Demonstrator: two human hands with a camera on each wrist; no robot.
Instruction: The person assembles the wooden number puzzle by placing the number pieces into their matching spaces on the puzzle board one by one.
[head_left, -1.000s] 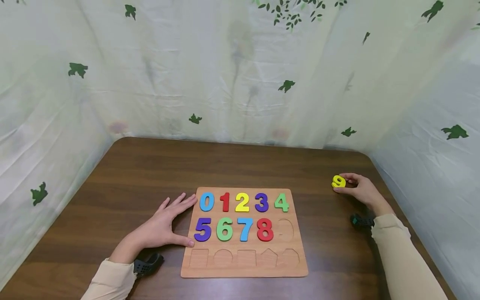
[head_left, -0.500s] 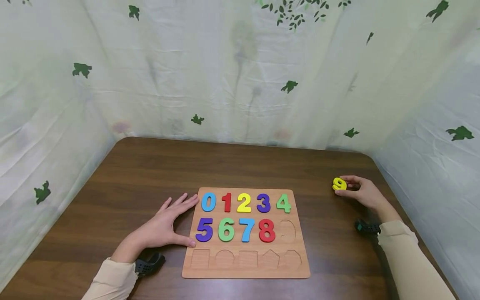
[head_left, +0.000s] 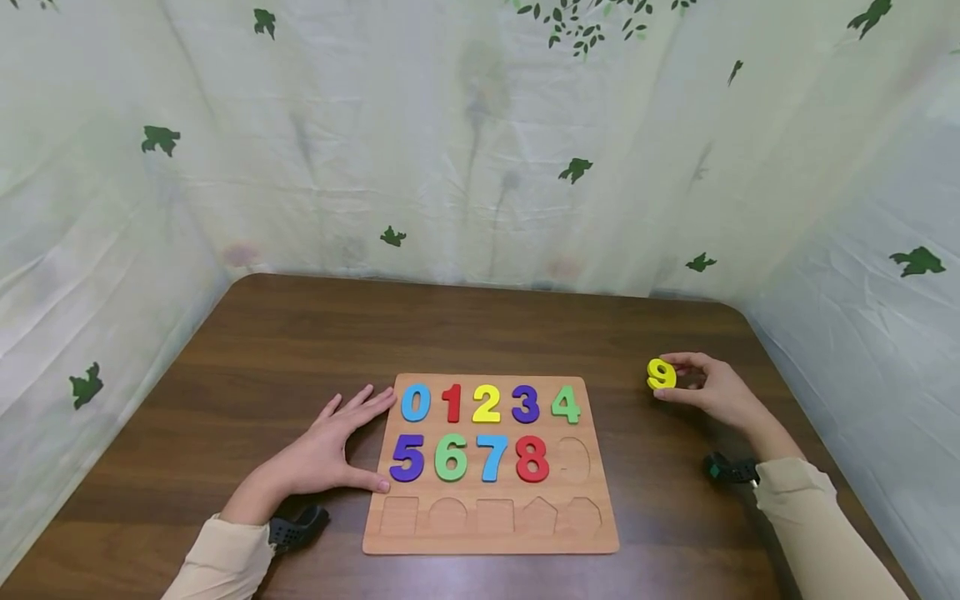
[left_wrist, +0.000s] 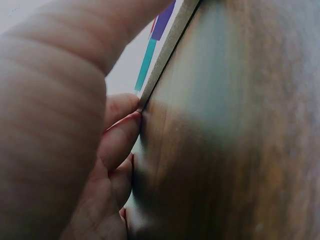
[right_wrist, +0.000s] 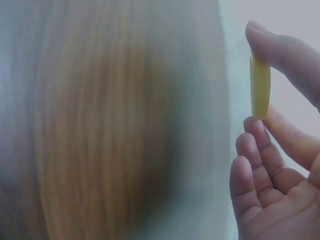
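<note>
A wooden number board (head_left: 491, 543) lies flat on the table, with the colored numbers 0 to 8 seated in its two upper rows. Spread along the board's left edge, my left hand (head_left: 318, 457) rests with straight fingers; thumb and index fingertip touch the rim. Off to the right of the board, my right hand (head_left: 720, 395) pinches a yellow number nine (head_left: 662, 374) between thumb and index finger. In the right wrist view the nine (right_wrist: 260, 89) appears edge-on, held above the table. The recess for a nine (head_left: 574, 460) shows bare beside the red eight (head_left: 532, 459).
The brown wooden table (head_left: 315, 325) has rounded far corners. Behind it and at both sides hangs a pale curtain (head_left: 450, 150) with leaf and bird prints. Along the board's bottom row run several shape outlines (head_left: 493, 517). Each wrist wears a black strap device (head_left: 298, 529).
My right hand has shifted slightly left and toward me with the yellow nine, which has turned to stand more upright in view. The left hand stays at the board's edge.
</note>
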